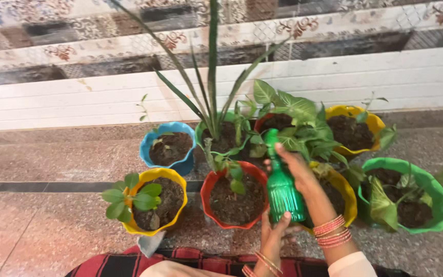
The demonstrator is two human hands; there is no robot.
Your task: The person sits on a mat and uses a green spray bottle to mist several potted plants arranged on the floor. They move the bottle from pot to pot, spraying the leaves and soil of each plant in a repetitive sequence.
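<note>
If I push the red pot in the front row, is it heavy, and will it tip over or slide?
The red pot is filled with soil nearly to its rim, so it is probably heavy for its size. It looks wide and low, with only a small plant, so it would likely slide rather than tip. The polished stone floor may let it slide.

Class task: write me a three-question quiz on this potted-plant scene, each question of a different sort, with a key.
1. True or false: the green spray bottle is held with both hands.
2. Which pot is just left of the bottle? A. red pot B. blue pot C. green pot
3. Fill in: the right hand grips the bottle near its ____, the left hand supports its base.

Key: 1 true; 2 A; 3 top.
</note>
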